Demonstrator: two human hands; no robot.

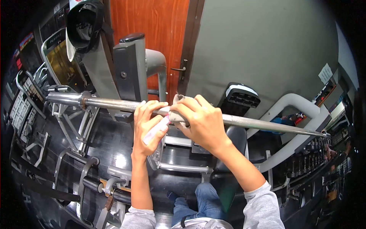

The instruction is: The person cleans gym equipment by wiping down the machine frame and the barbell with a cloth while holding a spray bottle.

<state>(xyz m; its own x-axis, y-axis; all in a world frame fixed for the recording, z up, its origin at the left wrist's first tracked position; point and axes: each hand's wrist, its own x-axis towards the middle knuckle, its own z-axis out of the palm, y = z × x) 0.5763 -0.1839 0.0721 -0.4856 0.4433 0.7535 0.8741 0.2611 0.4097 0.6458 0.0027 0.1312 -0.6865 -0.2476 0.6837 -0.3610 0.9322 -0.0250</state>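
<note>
With the right hand [200,120], held a grey cloth [177,117] around the steel bar [267,124], just right of the left hand [146,126]. Bent the right fingers over the top, close together, and tucked the thumb beneath, pinching cloth and bar between. Curled the left fingers over the bar, lightly parted, while clasping a white object [154,133] with a pink end near the cloth; could not tell what kind. Had the bar crossing at chest level, from its thicker sleeve [66,98] between nine and ten o'clock to a thin far end just past three.

Had an upright machine post [127,72] beyond the bar at eleven, a wooden door [148,19] also at eleven, and a black cap-like item [84,28] between ten and eleven. Faced a grey wall [267,45] at one to two, with a black padded bench [232,143] at four, dumbbells [305,162] also toward four, and jeans [207,200] at six.
</note>
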